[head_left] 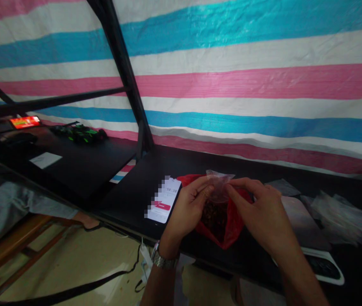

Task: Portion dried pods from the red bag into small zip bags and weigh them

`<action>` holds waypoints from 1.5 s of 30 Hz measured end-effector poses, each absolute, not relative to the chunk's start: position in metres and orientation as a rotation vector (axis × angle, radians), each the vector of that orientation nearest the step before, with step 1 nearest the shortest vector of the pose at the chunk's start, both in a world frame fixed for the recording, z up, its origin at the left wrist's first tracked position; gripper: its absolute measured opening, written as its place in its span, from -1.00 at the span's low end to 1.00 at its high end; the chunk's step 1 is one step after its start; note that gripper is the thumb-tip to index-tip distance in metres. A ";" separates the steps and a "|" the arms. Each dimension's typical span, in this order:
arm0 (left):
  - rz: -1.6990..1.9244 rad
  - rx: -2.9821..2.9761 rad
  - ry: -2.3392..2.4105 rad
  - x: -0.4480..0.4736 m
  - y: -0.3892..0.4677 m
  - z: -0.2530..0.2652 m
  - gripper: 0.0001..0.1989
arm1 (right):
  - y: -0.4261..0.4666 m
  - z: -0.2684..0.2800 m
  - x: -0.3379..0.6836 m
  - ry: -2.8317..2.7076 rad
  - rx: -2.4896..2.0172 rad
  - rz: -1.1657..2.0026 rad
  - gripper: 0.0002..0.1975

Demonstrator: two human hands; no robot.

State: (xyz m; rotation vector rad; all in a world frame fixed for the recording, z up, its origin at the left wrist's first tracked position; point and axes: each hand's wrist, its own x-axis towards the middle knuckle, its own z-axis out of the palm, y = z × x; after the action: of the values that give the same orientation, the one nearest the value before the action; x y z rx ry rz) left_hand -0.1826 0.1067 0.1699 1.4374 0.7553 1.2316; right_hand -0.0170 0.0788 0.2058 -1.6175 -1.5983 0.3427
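Pretty dim, worktop [174,159] almost black. Phone [168,197] glows bright, left edge pixelated. Striped sheet [247,80] behind phone catches soft sheen. Far left of phone, red screen [26,122] kinda blurry. Edges stretched wide-angle.

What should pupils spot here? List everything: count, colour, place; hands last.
Table tops: two, black, left, right
Red bag: one, red, centre
Bits: many, brown, inside
Small bag: one, clear, above red bag
Phone: one, white screen, centre
Loose bags: several, clear, right
Flat object: one, greyish, right
Oblong item: one, white edge, lower right
Model vehicle: count unclear, green, left
Lit screen: one, red, left
Card: one, white, left
Striped sheet: one, multicoloured, behind
Frame: one, black, upper left
Bench: one, brown, lower left
Seated person: one, grey clothes, left
Watch: one, silver, left wrist
Left hand, right hand: two, bare, at small bag
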 end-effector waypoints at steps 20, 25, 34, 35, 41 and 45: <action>1.332 1.403 0.900 -0.191 0.110 0.165 -0.83 | 0.080 0.202 -0.010 -1.529 -1.517 0.402 -0.71; 1.315 1.512 0.969 -0.192 0.109 0.165 -0.88 | 0.079 0.208 -0.006 -1.459 -1.561 0.350 -0.71; 1.349 1.513 0.970 -0.194 0.106 0.171 -0.73 | 0.077 0.209 -0.007 -1.463 -1.509 0.320 -0.77; 1.354 1.520 0.979 -0.194 0.105 0.172 -0.73 | 0.077 0.209 -0.009 -1.505 -1.496 0.329 -0.76; 1.504 1.441 1.031 -0.189 0.106 0.174 -0.86 | 0.076 0.211 -0.017 -1.566 -1.506 0.284 -0.72; 1.563 1.301 0.984 -0.181 0.106 0.175 -0.83 | 0.076 0.209 -0.017 -1.550 -1.507 0.273 -0.74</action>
State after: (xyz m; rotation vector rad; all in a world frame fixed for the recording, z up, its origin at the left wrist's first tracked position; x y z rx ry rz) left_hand -0.1811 0.1058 0.1751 1.3012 0.9843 1.5634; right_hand -0.0173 0.0759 0.2092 -1.5075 -1.5499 0.2726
